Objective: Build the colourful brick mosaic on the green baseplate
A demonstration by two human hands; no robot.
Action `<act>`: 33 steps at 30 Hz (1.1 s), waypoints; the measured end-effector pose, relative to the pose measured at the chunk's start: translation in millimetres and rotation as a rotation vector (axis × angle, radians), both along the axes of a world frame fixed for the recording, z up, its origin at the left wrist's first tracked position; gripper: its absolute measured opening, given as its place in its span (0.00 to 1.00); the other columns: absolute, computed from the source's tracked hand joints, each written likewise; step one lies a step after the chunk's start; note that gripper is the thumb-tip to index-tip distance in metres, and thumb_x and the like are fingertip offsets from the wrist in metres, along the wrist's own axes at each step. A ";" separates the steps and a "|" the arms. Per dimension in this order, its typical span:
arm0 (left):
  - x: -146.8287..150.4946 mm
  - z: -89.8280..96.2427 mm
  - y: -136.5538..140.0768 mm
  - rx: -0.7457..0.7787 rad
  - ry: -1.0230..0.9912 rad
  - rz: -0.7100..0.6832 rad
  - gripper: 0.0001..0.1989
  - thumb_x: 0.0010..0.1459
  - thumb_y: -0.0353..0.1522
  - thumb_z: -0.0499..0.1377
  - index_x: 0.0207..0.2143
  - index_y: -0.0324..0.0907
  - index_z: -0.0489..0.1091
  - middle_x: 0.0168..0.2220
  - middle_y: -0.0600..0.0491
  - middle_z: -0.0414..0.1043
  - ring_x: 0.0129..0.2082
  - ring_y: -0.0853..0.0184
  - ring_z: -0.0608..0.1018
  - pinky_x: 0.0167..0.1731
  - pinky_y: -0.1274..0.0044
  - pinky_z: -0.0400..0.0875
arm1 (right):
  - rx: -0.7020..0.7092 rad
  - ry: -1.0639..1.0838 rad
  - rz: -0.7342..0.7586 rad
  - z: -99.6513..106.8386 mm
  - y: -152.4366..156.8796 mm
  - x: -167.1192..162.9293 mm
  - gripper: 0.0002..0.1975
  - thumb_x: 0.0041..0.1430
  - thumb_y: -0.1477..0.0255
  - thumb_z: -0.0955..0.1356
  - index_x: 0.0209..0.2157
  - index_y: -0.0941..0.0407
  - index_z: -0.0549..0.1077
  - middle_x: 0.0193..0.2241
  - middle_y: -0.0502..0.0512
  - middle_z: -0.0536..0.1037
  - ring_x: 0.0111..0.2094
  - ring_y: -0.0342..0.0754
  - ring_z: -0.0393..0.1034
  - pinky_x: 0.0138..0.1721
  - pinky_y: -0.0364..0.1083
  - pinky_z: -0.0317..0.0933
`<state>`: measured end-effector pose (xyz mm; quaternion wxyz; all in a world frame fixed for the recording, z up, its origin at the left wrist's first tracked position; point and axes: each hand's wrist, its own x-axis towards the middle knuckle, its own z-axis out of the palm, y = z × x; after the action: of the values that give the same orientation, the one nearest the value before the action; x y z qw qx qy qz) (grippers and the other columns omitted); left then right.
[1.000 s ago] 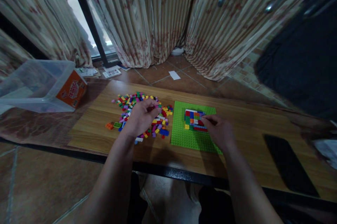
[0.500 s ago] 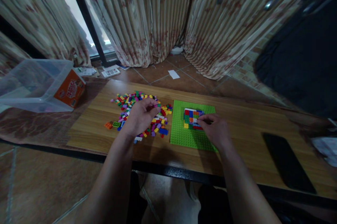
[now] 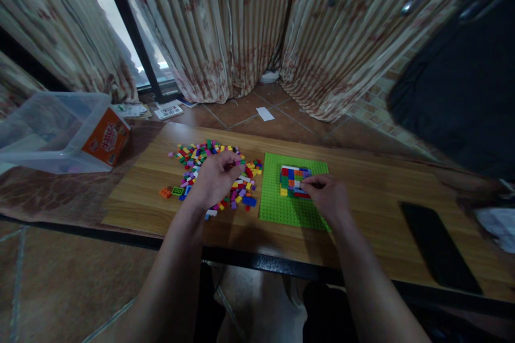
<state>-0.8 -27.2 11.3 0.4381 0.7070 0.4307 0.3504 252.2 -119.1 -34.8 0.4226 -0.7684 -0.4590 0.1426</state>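
Observation:
On a green baseplate (image 3: pixel 273 209) sits a low block of mixed-colour toy bricks (image 3: pixel 285 184). My right hand (image 3: pixel 330 198) reaches over its right side, thumb and forefinger pinched on a small white brick (image 3: pixel 297 184) at the top of the block. My left hand (image 3: pixel 215 176) hovers over the loose pile of toy bricks (image 3: pixel 197 158), left of the baseplate. Its thumb and forefinger are drawn together; a bit of green and pink shows at the tips, but I cannot tell whether it is held or lies behind.
The wooden table (image 3: pixel 374 198) has a dark front edge. A dark flat slab (image 3: pixel 438 246) lies at the right. At the left stands a clear plastic bin (image 3: pixel 52 133) with an orange label. Striped curtains (image 3: pixel 225 37) hang beyond the table.
The view has shifted very slightly. Both hands keep nearly the same place and the same pinched pose.

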 end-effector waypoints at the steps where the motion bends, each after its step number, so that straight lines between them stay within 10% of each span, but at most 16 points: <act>1: 0.4 -0.8 0.0 -0.005 -0.001 -0.001 0.05 0.52 0.32 0.59 0.29 0.38 0.69 0.24 0.57 0.68 0.24 0.72 0.67 0.26 0.79 0.61 | -0.001 0.005 -0.006 0.4 0.1 -0.5 0.09 0.43 0.64 0.71 0.22 0.56 0.78 0.26 0.55 0.78 0.29 0.50 0.71 0.35 0.49 0.64; 20: -8.7 -0.2 3.4 -0.032 -0.059 0.038 0.11 0.52 0.31 0.59 0.38 0.37 0.73 0.34 0.51 0.76 0.33 0.66 0.76 0.35 0.76 0.69 | 0.337 0.342 -0.266 18.6 1.0 -6.7 0.08 0.42 0.66 0.73 0.24 0.57 0.77 0.22 0.50 0.76 0.25 0.44 0.68 0.28 0.44 0.64; 33: -44.2 -4.9 13.8 0.159 0.434 0.030 0.08 0.52 0.27 0.55 0.23 0.39 0.72 0.25 0.54 0.73 0.28 0.67 0.74 0.29 0.79 0.65 | 0.305 0.108 0.012 16.6 -8.0 -45.9 0.08 0.54 0.64 0.70 0.29 0.54 0.77 0.28 0.51 0.79 0.29 0.46 0.72 0.34 0.46 0.65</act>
<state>-45.0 -13.4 6.4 0.2730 0.7915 0.4965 0.2292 206.3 -127.1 -18.1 0.5575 -0.6839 -0.4563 0.1150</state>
